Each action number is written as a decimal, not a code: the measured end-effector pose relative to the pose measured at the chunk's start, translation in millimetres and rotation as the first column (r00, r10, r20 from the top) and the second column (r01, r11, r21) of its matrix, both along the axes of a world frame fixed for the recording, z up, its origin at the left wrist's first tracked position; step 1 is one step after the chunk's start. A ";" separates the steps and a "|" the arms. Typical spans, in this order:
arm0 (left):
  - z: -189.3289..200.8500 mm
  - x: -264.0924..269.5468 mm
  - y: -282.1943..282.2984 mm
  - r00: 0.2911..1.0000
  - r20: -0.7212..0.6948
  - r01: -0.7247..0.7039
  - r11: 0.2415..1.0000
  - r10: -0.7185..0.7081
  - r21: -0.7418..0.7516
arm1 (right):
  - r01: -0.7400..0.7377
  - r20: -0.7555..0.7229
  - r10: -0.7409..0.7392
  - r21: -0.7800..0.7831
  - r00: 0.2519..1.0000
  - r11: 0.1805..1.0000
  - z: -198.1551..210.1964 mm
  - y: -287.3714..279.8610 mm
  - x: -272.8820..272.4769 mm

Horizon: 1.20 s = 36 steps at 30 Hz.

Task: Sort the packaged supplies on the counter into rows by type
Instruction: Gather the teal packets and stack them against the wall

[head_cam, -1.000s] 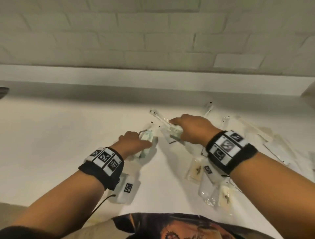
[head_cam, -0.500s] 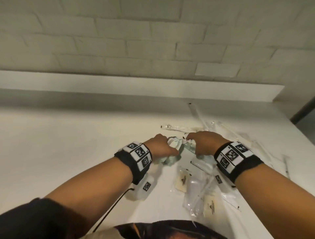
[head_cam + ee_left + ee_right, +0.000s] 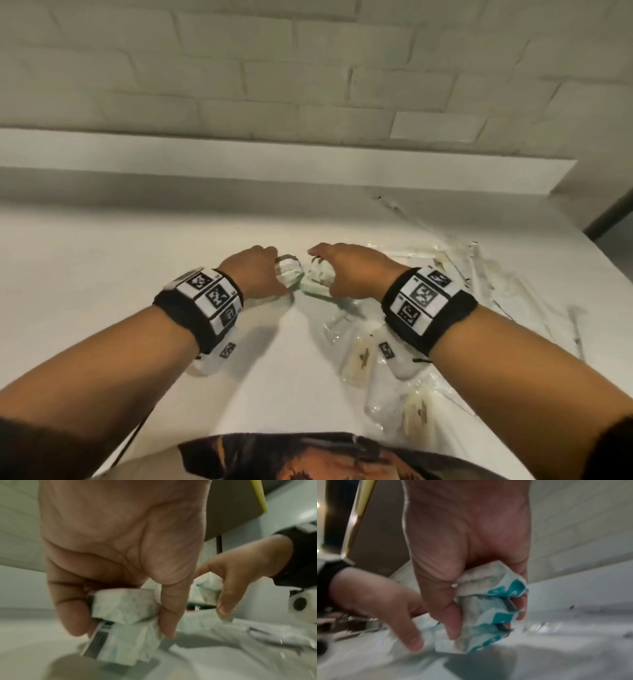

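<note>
Small white-and-teal paper packets are split between both hands above the white counter [image 3: 102,274]. My left hand [image 3: 263,274] grips two stacked packets [image 3: 123,605] between thumb and fingers, just over the surface. Close to its right, my right hand [image 3: 346,270] holds a bunch of several of the same packets [image 3: 489,601], thumb on one side and fingers on the other. The two hands sit a small gap apart in the head view. Each wrist view also shows the other hand: the right hand [image 3: 236,577] and the left hand [image 3: 382,599].
Long clear pouches [image 3: 479,270] lie scattered at the right, toward the counter's right edge. Small clear bags with tan contents [image 3: 359,356] lie under my right forearm. A white ledge [image 3: 308,164] and a brick wall run along the back. Bare counter stretches to the left.
A second ago my right hand held a long clear pouch. Both hands then met on the teal packets, and now they have drawn slightly apart, each holding some.
</note>
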<state>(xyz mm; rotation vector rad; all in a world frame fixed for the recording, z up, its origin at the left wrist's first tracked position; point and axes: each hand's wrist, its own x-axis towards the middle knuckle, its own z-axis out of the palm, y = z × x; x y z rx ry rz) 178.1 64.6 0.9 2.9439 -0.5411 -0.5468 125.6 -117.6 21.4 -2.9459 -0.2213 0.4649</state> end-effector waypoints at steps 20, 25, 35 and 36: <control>-7.2 23.1 17.0 0.992 -0.128 -0.020 0.981 -0.005 -0.194 | -0.032 0.169 0.034 -0.016 0.985 0.999 1.6 -1.8 -12.5; -17.2 28.7 20.9 0.957 -0.255 -0.234 0.884 0.137 -0.404 | -0.371 0.008 0.375 -0.121 0.927 0.921 -28.2 36.5 -32.0; -17.1 22.0 30.7 0.969 -0.228 -0.181 0.890 0.090 -0.418 | -0.001 -0.095 -0.005 -0.057 0.995 0.998 -11.6 27.3 2.0; -17.3 21.7 29.9 0.970 -0.226 -0.181 0.889 0.091 -0.420 | 0.035 -0.061 -0.038 -0.039 0.997 0.999 -13.2 23.8 3.0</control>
